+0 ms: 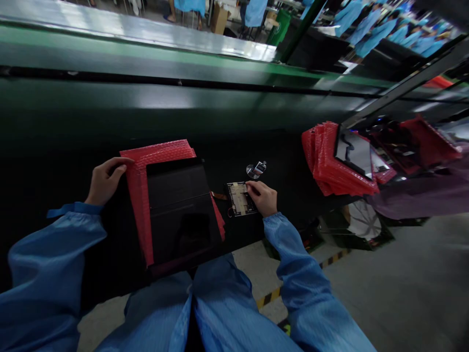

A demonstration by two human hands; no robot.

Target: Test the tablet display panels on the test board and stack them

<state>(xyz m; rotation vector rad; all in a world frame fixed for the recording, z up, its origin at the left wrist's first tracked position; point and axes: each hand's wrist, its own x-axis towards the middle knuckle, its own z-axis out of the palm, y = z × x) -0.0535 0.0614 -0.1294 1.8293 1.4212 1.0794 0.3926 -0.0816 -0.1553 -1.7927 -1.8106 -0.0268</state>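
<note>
A flat black screen panel [179,210] lies on red bubble-wrap bags [135,195] on the dark bench in front of me. My left hand [106,180] pinches the upper left corner of the bubble wrap between thumb and fingers. Right of the panel sits a circuit board [239,199] with pale tape across it, and a short orange-brown ribbon cable [219,196] runs from it toward the panel. My right hand [263,196] is on the board's right side, fingers closed together at its edge. Whatever those fingertips may pinch is hidden.
A small shiny round item with a little dark rectangular piece [259,169] lies behind the board. To the right are stacked red bubble-wrap bags [322,156] with a framed panel [353,152] on top. A green ledge [146,117] runs along the back. Workers in blue sit beyond.
</note>
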